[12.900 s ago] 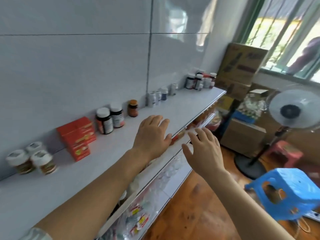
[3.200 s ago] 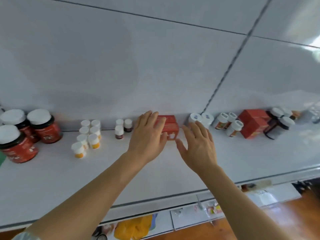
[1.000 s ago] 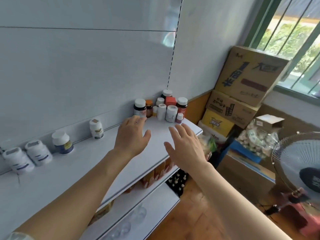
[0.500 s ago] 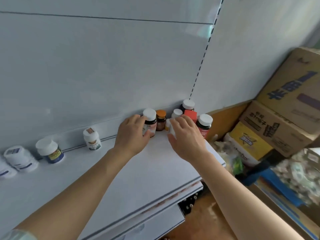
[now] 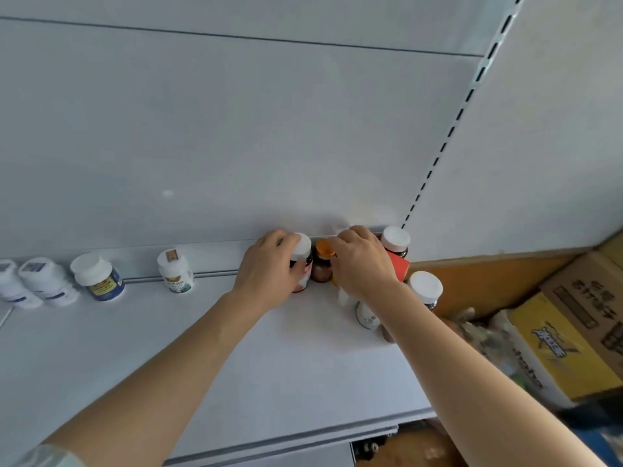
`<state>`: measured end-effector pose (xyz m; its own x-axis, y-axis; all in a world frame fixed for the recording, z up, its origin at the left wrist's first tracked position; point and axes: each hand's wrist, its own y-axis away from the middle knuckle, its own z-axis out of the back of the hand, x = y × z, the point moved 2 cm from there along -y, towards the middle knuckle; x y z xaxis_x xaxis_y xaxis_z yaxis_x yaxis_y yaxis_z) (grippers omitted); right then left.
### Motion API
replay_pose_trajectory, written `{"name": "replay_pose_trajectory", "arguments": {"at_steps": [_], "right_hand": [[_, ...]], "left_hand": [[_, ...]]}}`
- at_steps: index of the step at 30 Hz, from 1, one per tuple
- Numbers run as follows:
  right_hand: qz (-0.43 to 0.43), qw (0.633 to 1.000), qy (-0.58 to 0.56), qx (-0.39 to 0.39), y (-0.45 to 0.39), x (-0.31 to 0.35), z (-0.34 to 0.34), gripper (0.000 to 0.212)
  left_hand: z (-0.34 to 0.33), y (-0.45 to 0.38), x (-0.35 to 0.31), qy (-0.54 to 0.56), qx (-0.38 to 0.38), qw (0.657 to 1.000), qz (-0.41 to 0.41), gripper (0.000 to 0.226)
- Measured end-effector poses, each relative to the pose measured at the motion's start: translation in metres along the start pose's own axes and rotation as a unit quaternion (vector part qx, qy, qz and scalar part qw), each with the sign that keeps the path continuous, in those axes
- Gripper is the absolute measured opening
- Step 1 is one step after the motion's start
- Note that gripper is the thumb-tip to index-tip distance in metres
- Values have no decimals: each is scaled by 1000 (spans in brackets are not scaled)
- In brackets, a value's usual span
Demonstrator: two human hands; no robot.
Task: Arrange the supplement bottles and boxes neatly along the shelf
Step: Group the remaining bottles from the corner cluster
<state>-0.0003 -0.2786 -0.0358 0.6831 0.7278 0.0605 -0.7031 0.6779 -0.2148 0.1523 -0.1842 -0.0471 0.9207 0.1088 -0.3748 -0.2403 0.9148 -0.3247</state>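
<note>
At the right end of the white shelf point(image 5: 269, 365) stands a tight cluster of supplement containers. My left hand point(image 5: 266, 269) grips a dark bottle with a white cap point(image 5: 302, 247). Right beside it is a brown bottle with an orange cap point(image 5: 323, 262). My right hand point(image 5: 362, 264) curls over a small white bottle point(image 5: 342, 295), which is mostly hidden under the palm. A red box point(image 5: 400, 268) and two dark white-capped bottles point(image 5: 395, 239) point(image 5: 425, 286) stand behind and right of that hand. Another white bottle point(image 5: 366, 315) sits under my wrist.
Further left along the back rail stand a white bottle point(image 5: 175, 272), a blue-labelled bottle point(image 5: 98, 278) and two white bottles point(image 5: 45, 278). Cardboard boxes point(image 5: 573, 338) are stacked past the shelf's right end. A slotted upright point(image 5: 451, 129) marks the corner.
Both hands moved forward onto the cluster at the shelf's right end. The left hand closed round the white-capped dark bottle and the right hand curled over the small white bottle.
</note>
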Motion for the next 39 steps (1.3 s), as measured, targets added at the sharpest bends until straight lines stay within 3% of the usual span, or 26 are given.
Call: {"name": "replay_pose_trajectory", "arguments": {"at_steps": [4, 14, 20, 25, 39], "right_hand": [[16, 999, -14, 26, -10, 1, -7, 20], [23, 994, -107, -2, -19, 7, 2, 21], [22, 973, -226, -46, -15, 19, 34, 19], [0, 949, -313, -40, -10, 38, 46, 12], [-14, 926, -376, -22, 23, 95, 48, 11]], "left_hand": [[-4, -4, 0, 12, 6, 1000, 24, 29], [8, 1, 19, 94, 18, 992, 77, 30], [37, 8, 31, 199, -41, 974, 101, 27], [63, 20, 40, 244, -64, 963, 98, 26], [93, 75, 61, 359, -69, 916, 168, 19]]}}
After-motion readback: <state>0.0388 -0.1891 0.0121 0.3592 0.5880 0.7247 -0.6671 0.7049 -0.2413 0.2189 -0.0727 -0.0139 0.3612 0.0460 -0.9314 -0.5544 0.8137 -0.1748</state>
